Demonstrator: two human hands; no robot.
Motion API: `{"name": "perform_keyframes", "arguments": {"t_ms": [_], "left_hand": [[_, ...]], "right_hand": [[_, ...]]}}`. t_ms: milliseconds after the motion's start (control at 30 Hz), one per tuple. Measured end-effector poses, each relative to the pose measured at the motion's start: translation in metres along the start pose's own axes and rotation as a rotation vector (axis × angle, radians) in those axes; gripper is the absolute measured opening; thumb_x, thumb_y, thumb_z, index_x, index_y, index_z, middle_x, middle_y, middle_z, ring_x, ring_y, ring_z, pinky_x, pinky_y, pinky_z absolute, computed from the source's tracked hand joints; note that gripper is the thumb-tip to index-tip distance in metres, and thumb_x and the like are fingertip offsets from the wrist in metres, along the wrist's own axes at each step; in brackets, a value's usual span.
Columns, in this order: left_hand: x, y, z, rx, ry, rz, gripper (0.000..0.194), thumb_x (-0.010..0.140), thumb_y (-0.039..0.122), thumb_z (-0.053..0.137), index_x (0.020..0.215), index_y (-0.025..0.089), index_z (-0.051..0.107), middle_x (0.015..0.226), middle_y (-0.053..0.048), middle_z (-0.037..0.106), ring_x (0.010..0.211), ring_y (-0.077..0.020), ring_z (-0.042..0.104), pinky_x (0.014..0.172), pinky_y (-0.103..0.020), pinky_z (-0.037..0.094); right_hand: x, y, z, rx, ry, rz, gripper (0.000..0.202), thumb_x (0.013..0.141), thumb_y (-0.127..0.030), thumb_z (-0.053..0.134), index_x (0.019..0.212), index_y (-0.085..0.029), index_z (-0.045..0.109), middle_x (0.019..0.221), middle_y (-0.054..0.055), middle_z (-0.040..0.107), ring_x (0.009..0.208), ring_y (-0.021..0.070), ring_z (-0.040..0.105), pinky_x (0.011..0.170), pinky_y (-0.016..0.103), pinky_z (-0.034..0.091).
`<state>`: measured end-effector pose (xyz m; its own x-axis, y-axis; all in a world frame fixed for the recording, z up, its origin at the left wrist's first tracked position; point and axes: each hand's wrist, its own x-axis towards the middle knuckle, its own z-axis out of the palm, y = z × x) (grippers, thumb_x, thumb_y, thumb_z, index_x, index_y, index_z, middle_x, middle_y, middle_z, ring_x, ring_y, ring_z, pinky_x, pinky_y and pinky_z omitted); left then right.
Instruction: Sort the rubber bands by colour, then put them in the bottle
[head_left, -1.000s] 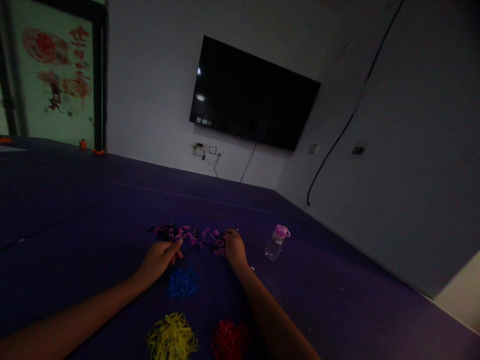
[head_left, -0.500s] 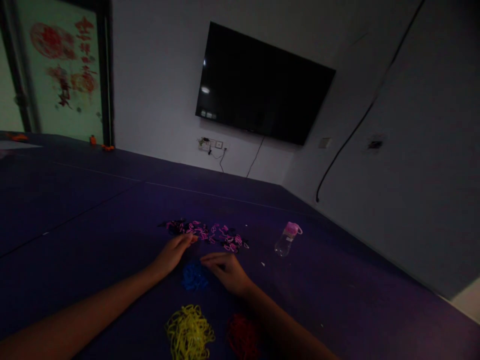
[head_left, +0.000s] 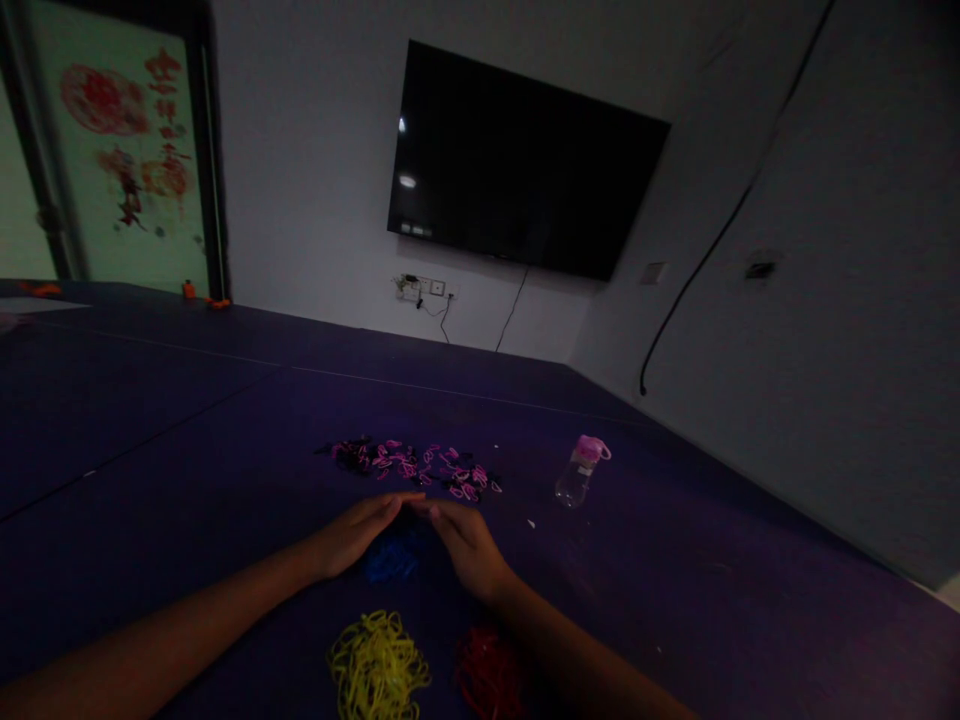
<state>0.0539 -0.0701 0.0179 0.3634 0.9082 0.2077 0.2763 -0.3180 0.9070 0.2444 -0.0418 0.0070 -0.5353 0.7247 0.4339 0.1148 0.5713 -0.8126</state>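
Note:
My left hand (head_left: 356, 535) and my right hand (head_left: 465, 545) meet at the fingertips, fingers stretched out, cupped around the far side of a small pile of blue rubber bands (head_left: 391, 560). Both are open and grip nothing that I can see. Beyond the fingertips lies a loose spread of pink and black rubber bands (head_left: 409, 465). A heap of yellow rubber bands (head_left: 379, 668) sits nearer to me, between my forearms. Beside it is a heap of red rubber bands (head_left: 489, 675), close to my right forearm.
A clear bottle with a pink lid (head_left: 577, 475) rests on the purple surface (head_left: 675, 560), right of the bands. A white scrap (head_left: 531, 524) lies near it. Behind are a wall-mounted television (head_left: 525, 165), sockets (head_left: 424, 288) and a hanging black cable (head_left: 705, 255).
My left hand has drawn back from the pink and black bands toward the blue pile. The fingertips of both hands, apart before, now come together behind it.

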Motion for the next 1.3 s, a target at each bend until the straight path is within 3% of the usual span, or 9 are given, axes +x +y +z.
{"name": "perform_keyframes", "arguments": {"t_ms": [100,233,367,533,633,900,1067,1167,1300], "left_hand": [[-0.003,-0.001,0.002,0.070,0.001,0.008,0.053,0.088,0.056,0.031,0.123,0.023,0.054,0.130,-0.004,0.054,0.122,-0.0201,0.046,0.107,-0.038,0.030],[-0.004,0.000,0.001,0.144,0.023,0.019,0.051,0.089,0.055,0.030,0.121,0.024,0.056,0.127,-0.004,0.056,0.120,-0.0196,0.048,0.105,-0.038,0.033],[-0.005,0.005,0.000,0.158,0.021,0.048,0.048,0.090,0.051,0.031,0.118,0.024,0.058,0.125,-0.004,0.059,0.116,-0.0195,0.052,0.103,-0.037,0.035],[-0.004,0.005,-0.001,0.250,-0.048,0.086,0.043,0.085,0.047,0.046,0.118,0.023,0.057,0.123,-0.007,0.060,0.114,-0.0212,0.053,0.100,-0.038,0.038],[-0.004,0.000,-0.002,0.333,-0.060,0.105,0.047,0.079,0.046,0.056,0.120,0.022,0.056,0.125,-0.008,0.058,0.115,-0.0224,0.052,0.100,-0.039,0.038],[-0.013,-0.001,-0.003,0.571,-0.038,0.249,0.041,0.082,0.042,0.055,0.122,0.032,0.054,0.128,-0.004,0.055,0.122,-0.0234,0.046,0.105,-0.047,0.031],[-0.017,-0.007,-0.010,0.642,0.023,0.364,0.033,0.085,0.035,0.052,0.117,0.035,0.058,0.122,-0.001,0.060,0.117,-0.0211,0.050,0.107,-0.048,0.029],[-0.017,-0.016,-0.013,0.653,0.042,0.379,0.032,0.085,0.033,0.052,0.116,0.035,0.058,0.118,-0.001,0.063,0.115,-0.0207,0.052,0.105,-0.045,0.033],[-0.019,-0.016,-0.012,0.646,0.047,0.376,0.029,0.085,0.031,0.052,0.111,0.034,0.062,0.114,-0.001,0.065,0.112,-0.0203,0.054,0.099,-0.041,0.040]], "right_hand": [[0.002,0.008,-0.001,0.029,0.134,0.084,0.048,0.086,-0.055,0.041,0.090,-0.017,0.070,0.082,0.008,0.070,0.078,0.0203,0.066,0.079,0.038,0.051],[0.002,0.008,0.004,0.174,0.074,0.148,0.054,0.078,-0.062,0.047,0.083,-0.013,0.070,0.070,0.009,0.069,0.065,0.0192,0.067,0.069,0.036,0.054],[0.001,0.001,0.007,0.249,0.047,0.142,0.053,0.077,-0.061,0.049,0.080,-0.012,0.069,0.070,0.009,0.068,0.064,0.0188,0.067,0.067,0.034,0.054],[0.005,0.003,0.001,0.173,0.203,0.154,0.051,0.079,-0.059,0.047,0.080,-0.012,0.068,0.067,0.008,0.067,0.058,0.0174,0.066,0.058,0.030,0.052],[0.006,0.007,0.001,0.156,0.223,0.178,0.048,0.081,-0.055,0.045,0.082,-0.012,0.067,0.064,0.006,0.066,0.054,0.0162,0.065,0.054,0.027,0.051],[0.004,0.004,0.007,0.036,0.270,0.144,0.038,0.085,-0.042,0.040,0.077,-0.014,0.065,0.059,0.003,0.063,0.049,0.0129,0.060,0.049,0.023,0.046],[0.004,0.007,-0.021,-0.249,0.358,0.125,0.032,0.087,-0.034,0.040,0.079,-0.018,0.067,0.068,0.004,0.066,0.056,0.0140,0.060,0.050,0.022,0.043],[0.000,0.015,-0.045,-0.479,0.380,0.097,0.029,0.086,-0.032,0.043,0.076,-0.018,0.067,0.069,0.005,0.065,0.064,0.0163,0.060,0.060,0.024,0.044],[-0.006,0.026,-0.060,-0.546,0.442,0.080,0.027,0.087,-0.026,0.041,0.084,-0.017,0.067,0.081,0.009,0.067,0.075,0.0187,0.061,0.069,0.028,0.046]]}}
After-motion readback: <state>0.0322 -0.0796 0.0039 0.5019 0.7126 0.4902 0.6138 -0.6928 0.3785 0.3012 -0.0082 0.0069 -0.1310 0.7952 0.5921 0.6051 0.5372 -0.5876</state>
